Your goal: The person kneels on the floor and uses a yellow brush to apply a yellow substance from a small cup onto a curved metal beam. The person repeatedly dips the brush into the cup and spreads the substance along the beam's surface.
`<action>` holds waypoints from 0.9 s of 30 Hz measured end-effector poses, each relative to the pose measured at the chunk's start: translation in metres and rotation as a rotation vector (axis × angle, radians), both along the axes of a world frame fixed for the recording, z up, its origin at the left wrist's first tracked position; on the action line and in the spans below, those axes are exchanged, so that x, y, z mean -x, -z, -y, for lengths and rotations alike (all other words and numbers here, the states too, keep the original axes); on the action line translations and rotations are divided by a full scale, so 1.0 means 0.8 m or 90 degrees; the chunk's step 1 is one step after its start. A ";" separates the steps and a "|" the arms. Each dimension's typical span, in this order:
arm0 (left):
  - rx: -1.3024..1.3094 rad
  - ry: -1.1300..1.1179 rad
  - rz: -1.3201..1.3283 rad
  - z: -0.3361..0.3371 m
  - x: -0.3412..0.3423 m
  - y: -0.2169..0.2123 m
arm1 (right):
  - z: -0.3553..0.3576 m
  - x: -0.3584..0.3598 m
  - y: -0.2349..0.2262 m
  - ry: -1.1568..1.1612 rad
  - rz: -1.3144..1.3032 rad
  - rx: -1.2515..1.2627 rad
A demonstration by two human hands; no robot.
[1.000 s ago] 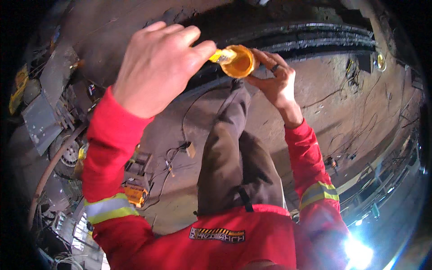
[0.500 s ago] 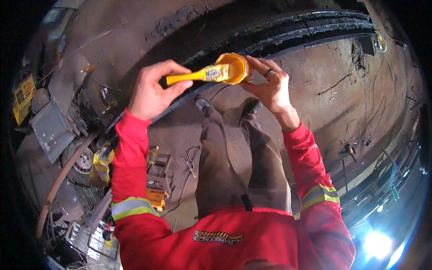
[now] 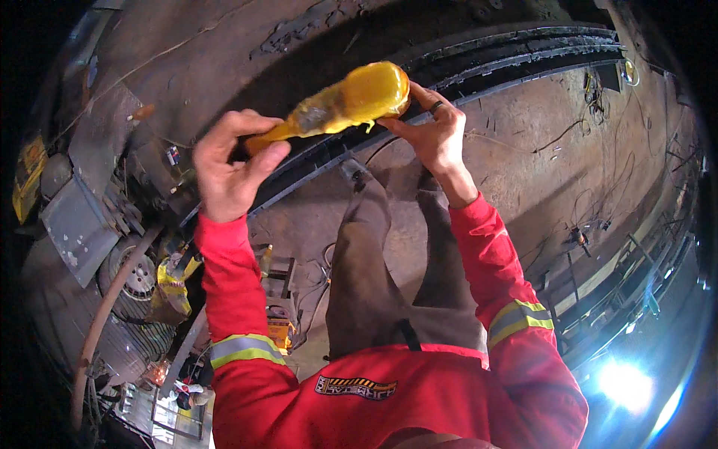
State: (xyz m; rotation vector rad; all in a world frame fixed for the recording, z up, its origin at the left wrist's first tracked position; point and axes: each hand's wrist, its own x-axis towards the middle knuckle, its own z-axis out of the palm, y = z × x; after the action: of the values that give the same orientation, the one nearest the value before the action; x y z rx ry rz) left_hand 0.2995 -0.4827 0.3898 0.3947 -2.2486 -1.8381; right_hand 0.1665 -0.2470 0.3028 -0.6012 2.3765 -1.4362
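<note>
Held up before me is a shiny amber-yellow object [image 3: 359, 97], wide and rounded at the right and tapering to a thin handle-like end at the left. A greyish patch marks its middle, and a small yellow strip hangs from its underside. What kind of thing it is I cannot make out. My left hand [image 3: 235, 165] pinches the thin end between thumb and fingers. At the wide end, my right hand [image 3: 434, 135] grips the rim with thumb and fingers; some fingertips are hidden behind it.
Long dark metal beams [image 3: 516, 56] lie across the floor ahead. To the left are a grey metal panel [image 3: 78, 224], a wheel [image 3: 134, 273], a curved brown pipe [image 3: 105, 322] and a yellow bag [image 3: 172, 288]. Cables [image 3: 598, 194] and a metal frame [image 3: 636, 284] lie right.
The yellow object has turned, so its rounded outer side shows instead of the open ring end. Both hands have shifted left, the left one lower, with the object still between them.
</note>
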 end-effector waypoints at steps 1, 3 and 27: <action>0.044 -0.008 -0.022 0.006 0.003 -0.009 | 0.002 -0.001 0.006 0.011 0.011 0.011; 0.084 -0.020 -0.039 0.013 0.007 -0.019 | 0.008 0.000 0.005 0.018 -0.006 0.016; 0.119 -0.181 -0.173 -0.003 -0.030 -0.049 | -0.067 0.155 0.049 0.153 0.069 0.170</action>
State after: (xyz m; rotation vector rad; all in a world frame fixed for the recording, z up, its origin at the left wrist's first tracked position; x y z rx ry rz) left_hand 0.3235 -0.4805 0.4291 0.3826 -2.0378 -1.4327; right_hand 0.0423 -0.1937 0.2632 -0.2938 2.2503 -1.8583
